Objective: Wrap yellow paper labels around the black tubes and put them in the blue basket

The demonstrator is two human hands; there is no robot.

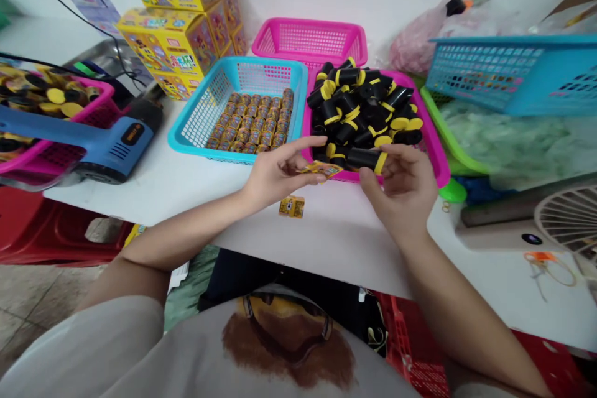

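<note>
My left hand (282, 174) pinches a small yellow printed label (323, 168) between thumb and fingers, just in front of the pink basket. My right hand (403, 189) is closed round the yellow-rimmed end of a small black cylinder (366, 158), held level at the basket's near edge. Behind both hands, the pink basket (436, 155) is heaped with black cylinders (347, 102) with yellow ends. A flat yellow printed piece (291, 206) lies on the white table (321, 242) below my left hand. To the left, rows of wrapped printed cylinders (249, 124) fill part of a blue basket (180, 130).
A blue heat gun (116, 143) lies at the left beside another pink basket (100, 102) of cylinders. Yellow printed boxes (177, 43) are stacked behind. A second pink basket (310, 25) stands at the back. On the right are a blue crate (522, 74) and a fan (569, 217).
</note>
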